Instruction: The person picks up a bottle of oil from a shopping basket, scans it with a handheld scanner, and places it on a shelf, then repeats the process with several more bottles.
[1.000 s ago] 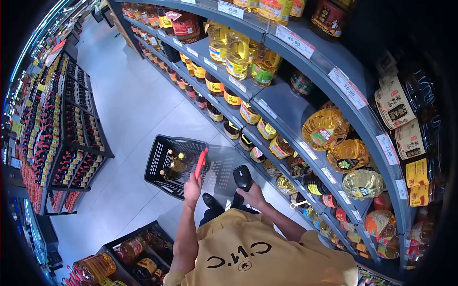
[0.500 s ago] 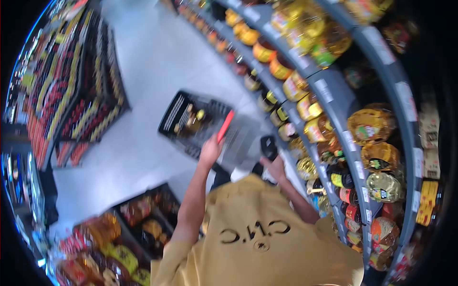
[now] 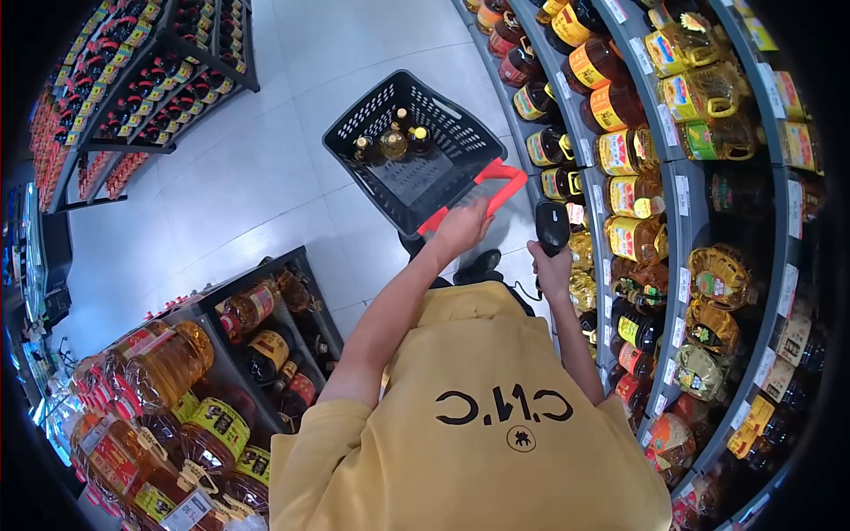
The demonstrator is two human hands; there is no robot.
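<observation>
My left hand [image 3: 463, 228] is closed around the red handle [image 3: 506, 184] of a black plastic shopping basket [image 3: 416, 181]. Several small bottles [image 3: 394, 142] with dark or golden contents are gathered toward the basket's far side. In my right hand [image 3: 554, 268] is a black handheld barcode scanner [image 3: 552, 226], its head pointing away from me. A thin dark cord [image 3: 522, 288] hangs close to that hand. The scanner is to the right of the basket, near the shelf of bottles.
Tall shelves [image 3: 675, 203] of oil and sauce bottles line the right side. A low rack [image 3: 305, 265] with large oil jugs [image 3: 168, 367] stands at lower left. Another bottle display [image 3: 159, 97] is at upper left, across the tiled floor [image 3: 292, 177]. A dark shoe [image 3: 482, 264] shows below the basket.
The blurred view has steadied and shifted. The basket now appears larger and farther right in view, with its inside plainly visible. Both hands keep their holds on the handle and scanner.
</observation>
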